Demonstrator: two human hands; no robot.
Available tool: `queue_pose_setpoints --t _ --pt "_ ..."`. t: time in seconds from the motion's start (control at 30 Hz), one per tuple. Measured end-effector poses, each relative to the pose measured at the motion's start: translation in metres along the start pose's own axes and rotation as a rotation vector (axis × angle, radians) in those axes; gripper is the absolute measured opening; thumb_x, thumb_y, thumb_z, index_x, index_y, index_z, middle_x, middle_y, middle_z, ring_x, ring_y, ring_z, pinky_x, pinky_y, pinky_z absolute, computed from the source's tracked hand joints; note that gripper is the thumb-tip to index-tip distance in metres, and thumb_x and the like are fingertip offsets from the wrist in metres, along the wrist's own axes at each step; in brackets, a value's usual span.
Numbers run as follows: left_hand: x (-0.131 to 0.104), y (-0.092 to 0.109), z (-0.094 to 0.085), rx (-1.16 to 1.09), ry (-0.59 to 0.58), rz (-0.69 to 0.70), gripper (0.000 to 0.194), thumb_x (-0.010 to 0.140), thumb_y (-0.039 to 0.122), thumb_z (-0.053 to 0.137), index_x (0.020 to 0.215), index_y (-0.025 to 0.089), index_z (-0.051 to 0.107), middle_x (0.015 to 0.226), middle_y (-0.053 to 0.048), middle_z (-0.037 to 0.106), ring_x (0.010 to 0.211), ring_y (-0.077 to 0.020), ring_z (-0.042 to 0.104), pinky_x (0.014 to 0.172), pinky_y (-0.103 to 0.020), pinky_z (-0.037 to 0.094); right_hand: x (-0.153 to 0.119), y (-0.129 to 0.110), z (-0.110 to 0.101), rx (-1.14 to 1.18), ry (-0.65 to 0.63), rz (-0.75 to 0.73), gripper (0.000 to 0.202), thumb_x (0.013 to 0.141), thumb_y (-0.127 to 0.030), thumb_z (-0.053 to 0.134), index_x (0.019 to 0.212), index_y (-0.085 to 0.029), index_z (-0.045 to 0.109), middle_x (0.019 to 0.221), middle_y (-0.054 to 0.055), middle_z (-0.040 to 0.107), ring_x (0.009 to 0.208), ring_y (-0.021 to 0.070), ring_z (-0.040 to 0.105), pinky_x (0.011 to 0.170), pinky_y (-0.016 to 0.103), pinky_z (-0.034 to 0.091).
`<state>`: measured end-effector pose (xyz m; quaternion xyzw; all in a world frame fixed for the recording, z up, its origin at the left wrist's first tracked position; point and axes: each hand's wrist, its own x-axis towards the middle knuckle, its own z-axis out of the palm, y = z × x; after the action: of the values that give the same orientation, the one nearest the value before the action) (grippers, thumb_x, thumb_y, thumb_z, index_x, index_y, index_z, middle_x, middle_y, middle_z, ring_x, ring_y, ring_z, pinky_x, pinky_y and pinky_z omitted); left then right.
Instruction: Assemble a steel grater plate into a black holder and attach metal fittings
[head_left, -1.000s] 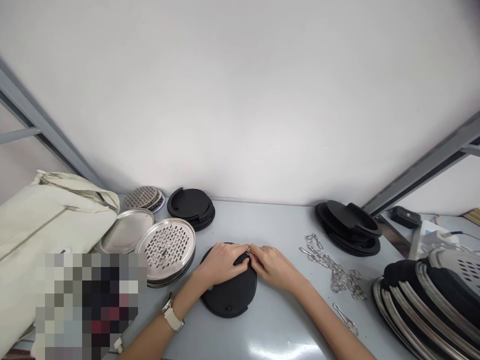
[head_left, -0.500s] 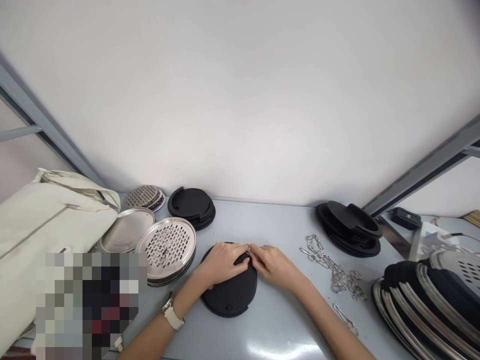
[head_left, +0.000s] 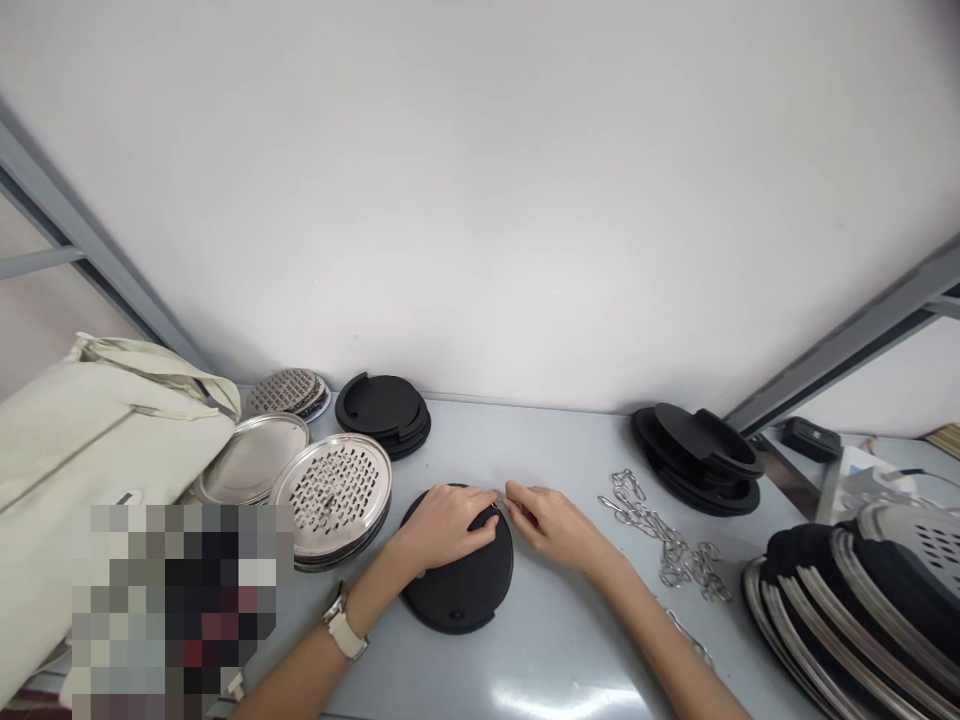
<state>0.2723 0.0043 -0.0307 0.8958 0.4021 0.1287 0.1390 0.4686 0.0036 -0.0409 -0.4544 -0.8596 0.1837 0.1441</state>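
A round black disc (head_left: 469,590) lies on the grey table in front of me, with a small hole near its lower edge. My left hand (head_left: 448,525) rests over its upper part, thumb and fingers closed around the rim and a small metal piece (head_left: 496,505). Just right of the rim, my right hand (head_left: 541,515) has its thumb and index finger pinched on the other end of what looks like a thin metal clip. The clip is mostly hidden by the fingertips.
Metal clips (head_left: 675,550) lie loose to the right. Black discs (head_left: 382,408) are stacked behind left, more black discs (head_left: 701,445) behind right. Perforated metal discs (head_left: 330,500) stand left, beside a pale bag (head_left: 90,430). A large disc stack (head_left: 847,610) fills the right front.
My right hand has shifted slightly to the right, widening the gap to my left fingertips. My left hand and the black disc have hardly moved.
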Motion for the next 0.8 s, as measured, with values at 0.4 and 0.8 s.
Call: queue_pose_setpoints --t 0.4,0.8 --pt "0.0 0.001 0.001 0.007 -0.005 -0.025 0.02 0.087 0.029 0.043 0.1 0.02 0.054 0.089 -0.003 0.065 0.081 -0.0202 0.061 0.067 -0.028 0.042 0.0 -0.006 0.013 -0.04 0.032 -0.015 0.016 0.093 -0.024 0.03 0.08 -0.021 0.038 0.058 -0.004 0.043 0.051 0.0121 0.04 0.052 0.023 0.025" --pt "0.0 0.0 0.0 0.011 0.007 0.015 0.015 0.087 0.026 0.043 0.095 0.02 0.054 0.088 -0.001 0.065 0.078 -0.0179 0.061 0.067 -0.026 0.041 -0.002 -0.008 0.012 -0.132 0.04 -0.012 0.015 0.091 -0.021 0.031 0.08 -0.021 0.042 0.054 -0.004 0.043 0.049 0.012 0.04 0.051 0.023 0.023"
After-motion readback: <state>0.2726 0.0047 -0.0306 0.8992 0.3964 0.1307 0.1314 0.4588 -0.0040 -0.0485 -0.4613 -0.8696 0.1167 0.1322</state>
